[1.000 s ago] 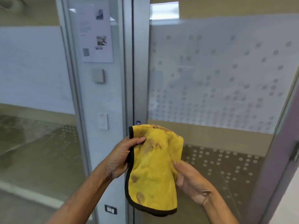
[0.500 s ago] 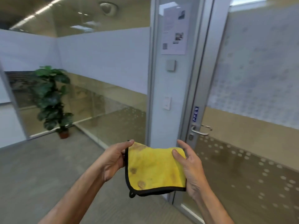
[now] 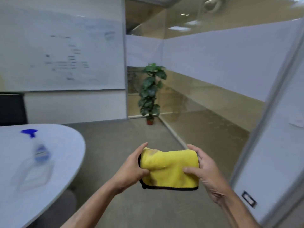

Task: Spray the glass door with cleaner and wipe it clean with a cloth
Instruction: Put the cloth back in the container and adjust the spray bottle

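1. Your left hand (image 3: 131, 171) grips the left edge of the yellow cloth (image 3: 169, 168), thumb pressed on the front face and fingers curled behind it.
2. Your right hand (image 3: 205, 171) clamps the right edge of the same cloth, thumb lying across the front and fingers wrapped over the top and behind.
3. The cloth is folded into a thick pad with a black hem along its lower edge. It hangs in the air between your two hands, above the grey floor (image 3: 125, 145). Brownish stains show near its upper left corner and lower left part.
4. The spray bottle (image 3: 37, 155), clear with a blue trigger head, sits on the white rounded table (image 3: 65, 153) at your left, well apart from both hands. It is blurred, so its label cannot be read, and whether it stands quite upright is hard to tell.
5. A glass partition (image 3: 213, 104) with a white frosted band runs along your right side. The pale panel (image 3: 271, 145) beside it, at the far right edge, is too blurred to tell whether it belongs to the door.
6. A potted plant (image 3: 151, 91) in a red pot stands on the floor in the far corner, just beside the glass.
7. A whiteboard (image 3: 65, 51) with faint writing hangs on the wall behind the table.
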Tool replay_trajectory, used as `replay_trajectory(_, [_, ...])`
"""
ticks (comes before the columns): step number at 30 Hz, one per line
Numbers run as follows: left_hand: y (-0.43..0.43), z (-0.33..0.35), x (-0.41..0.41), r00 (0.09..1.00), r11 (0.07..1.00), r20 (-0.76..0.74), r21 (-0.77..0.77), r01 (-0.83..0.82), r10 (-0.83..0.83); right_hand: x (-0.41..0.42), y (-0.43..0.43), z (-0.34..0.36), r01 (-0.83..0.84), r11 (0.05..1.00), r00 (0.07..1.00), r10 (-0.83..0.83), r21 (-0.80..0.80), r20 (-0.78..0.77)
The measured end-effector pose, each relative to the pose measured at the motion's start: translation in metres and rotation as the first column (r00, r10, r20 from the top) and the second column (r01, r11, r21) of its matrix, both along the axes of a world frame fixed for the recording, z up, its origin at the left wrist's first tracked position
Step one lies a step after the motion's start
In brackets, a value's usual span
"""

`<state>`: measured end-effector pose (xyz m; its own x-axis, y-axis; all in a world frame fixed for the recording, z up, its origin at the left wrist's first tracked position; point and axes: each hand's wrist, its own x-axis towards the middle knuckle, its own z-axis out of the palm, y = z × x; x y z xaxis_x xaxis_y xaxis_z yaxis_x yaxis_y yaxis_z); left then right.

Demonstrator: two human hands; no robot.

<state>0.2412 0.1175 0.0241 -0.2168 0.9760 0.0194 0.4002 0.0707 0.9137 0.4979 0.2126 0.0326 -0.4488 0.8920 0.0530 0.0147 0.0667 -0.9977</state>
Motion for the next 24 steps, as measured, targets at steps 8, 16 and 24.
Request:
replay_trajectory(8, [-0.088, -0.008, -0.167, 0.905, 0.952, -0.296, 0.089, -0.292, 0.306, -0.201, -0.027, -0.017, -0.145, 0.941, 0.951, 0.047, 0.306, 0.304])
replay_trajectory(16, [-0.126, -0.044, -0.275, 0.723, 0.800, -0.347, 0.197, -0.566, 0.597, -0.339, -0.017, -0.049, -0.346, 0.693, 0.846, -0.061, 0.632, 0.530])
replay_trajectory(24, [-0.107, -0.086, -0.364, 0.481, 0.479, 0.014, -0.118, -0.870, 0.876, -0.477, 0.007, -0.080, -0.438, 0.714, 0.899, 0.335, 0.546, 0.283])
